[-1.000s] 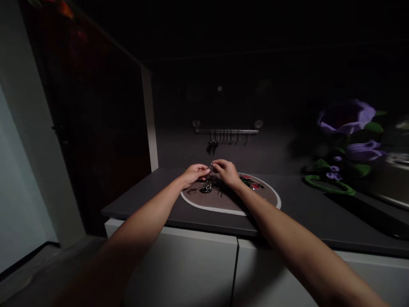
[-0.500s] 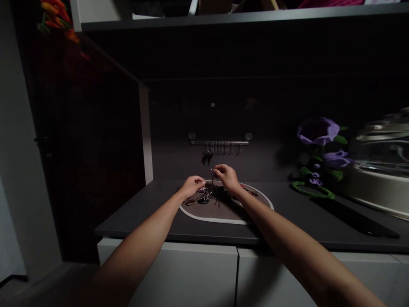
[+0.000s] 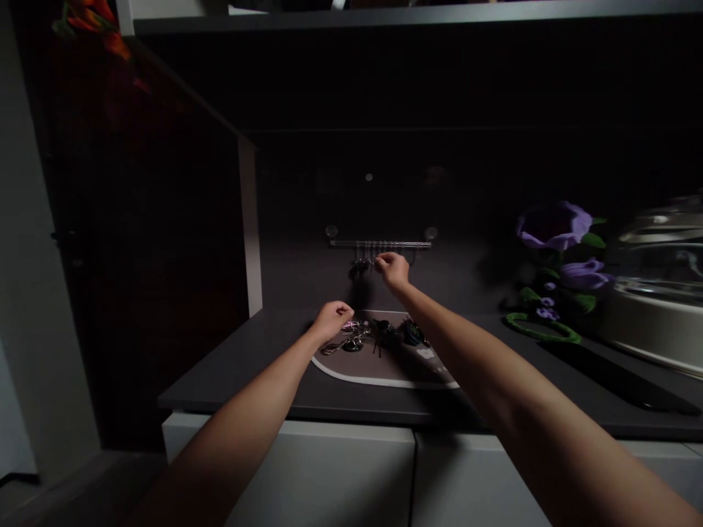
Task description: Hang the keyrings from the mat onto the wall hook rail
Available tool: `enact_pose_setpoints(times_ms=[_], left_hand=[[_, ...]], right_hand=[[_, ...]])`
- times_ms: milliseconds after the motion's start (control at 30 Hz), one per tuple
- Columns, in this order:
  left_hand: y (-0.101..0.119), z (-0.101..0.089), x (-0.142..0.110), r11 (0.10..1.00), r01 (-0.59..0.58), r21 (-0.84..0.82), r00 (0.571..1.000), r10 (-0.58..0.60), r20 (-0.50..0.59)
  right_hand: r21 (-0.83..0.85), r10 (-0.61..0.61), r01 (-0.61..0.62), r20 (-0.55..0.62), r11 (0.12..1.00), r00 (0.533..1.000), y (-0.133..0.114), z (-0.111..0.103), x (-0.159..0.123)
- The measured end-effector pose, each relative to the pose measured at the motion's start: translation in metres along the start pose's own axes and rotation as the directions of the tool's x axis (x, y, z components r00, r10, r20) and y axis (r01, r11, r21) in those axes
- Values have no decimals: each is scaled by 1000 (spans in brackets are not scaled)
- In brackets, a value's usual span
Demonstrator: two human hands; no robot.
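My right hand (image 3: 394, 269) is raised to the hooks (image 3: 374, 250) of a clear wall rail (image 3: 406, 244), its fingers pinched on a small shiny metal piece that is mostly hidden. Dark, small items (image 3: 359, 265) dangle from the hooks just left of those fingertips. My left hand (image 3: 332, 320) stays low over the left part of a brown mat (image 3: 384, 372) with a white rim, fingers curled together; what they hold, if anything, cannot be made out. Beside it lie metal keychains (image 3: 353, 344) and a pinkish item (image 3: 349, 325). More dark trinkets (image 3: 384, 328) lie toward the mat's middle.
Purple felt flowers (image 3: 556, 224) with a green ring base stand on the dark counter (image 3: 236, 366) at right. Next to them are a long black flat object (image 3: 615, 373) and a cream appliance (image 3: 653, 322) with a clear dome. A shelf (image 3: 351, 20) overhangs the counter.
My right hand has risen from just above the mat to the hooks, carrying the thin metal piece. My left hand has barely moved. The view has shifted slightly.
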State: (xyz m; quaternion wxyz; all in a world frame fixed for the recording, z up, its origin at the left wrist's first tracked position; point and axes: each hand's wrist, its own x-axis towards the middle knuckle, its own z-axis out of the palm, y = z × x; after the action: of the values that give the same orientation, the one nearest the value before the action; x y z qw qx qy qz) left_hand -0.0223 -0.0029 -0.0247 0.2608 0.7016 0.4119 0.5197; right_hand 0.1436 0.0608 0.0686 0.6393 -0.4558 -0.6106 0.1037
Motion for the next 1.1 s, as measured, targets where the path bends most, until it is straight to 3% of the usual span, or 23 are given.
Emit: enact_pose_setpoints(times_ms=[300,567,867,1100], left_hand=[[1,1,1,1000,19,18,1000,-19,-10],[0,0,1,999,12,37,1000,-12,-8],[-5,-1,5,999,43,-5,999,-43,-22],[-5,-3,6,1000,23,6,998,-23,-51]], right_hand=[[-286,-47,30,-53,958,998,-12,10,21],[-368,0,-24,-66,930,998,-18,15,20],[-323,19,-42,-73,945,997,-9,16,10],[-102,107,-121,-137,987,985,13,26,10]])
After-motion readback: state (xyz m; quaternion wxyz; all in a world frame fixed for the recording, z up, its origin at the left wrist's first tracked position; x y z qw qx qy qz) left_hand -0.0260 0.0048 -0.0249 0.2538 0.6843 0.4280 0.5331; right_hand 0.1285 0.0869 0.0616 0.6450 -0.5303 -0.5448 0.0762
